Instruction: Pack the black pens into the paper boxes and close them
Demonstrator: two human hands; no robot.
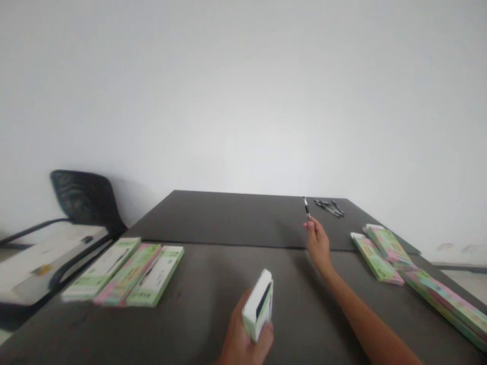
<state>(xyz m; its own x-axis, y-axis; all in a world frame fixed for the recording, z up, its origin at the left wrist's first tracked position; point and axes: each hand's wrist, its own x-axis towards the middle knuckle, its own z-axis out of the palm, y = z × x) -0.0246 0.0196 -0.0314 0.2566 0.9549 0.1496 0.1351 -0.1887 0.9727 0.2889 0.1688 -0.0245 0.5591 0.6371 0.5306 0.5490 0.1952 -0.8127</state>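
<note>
Left hand (243, 347): grasping a small white-and-green box (257, 305), thumb on the near right side, fingers around the left. Box stands tilted up out of the grip, above the near part of the dark table (224, 284); a dark slot or mark shows on its right side.

Right hand (318, 244): arm stretched forward, beyond and to the right of the left grip. Thumb and fingers pinch the lower end of a pen (306, 207). Pen points up, leaning slightly left; black section midway, paler above. Pen and box well apart.

Just right of the pinched pen, on the far part of the table: loose pens (329, 207), dark and clear, lying in a small overlapping group. Exact count uncertain.

Left of the box grip, well apart: three flat packs (155, 278) side by side, the outer two white and green, the middle one pink and green. Right of the pen grip, nearer the table's right edge: pink-and-green packs (380, 261), some overlapping, running toward the near right corner. Print too blurred to read.

Farther left, past the three packs: black chair (85, 197) with a white object (49, 256) on its seat. Pale wall (243, 96) behind the table.
</note>
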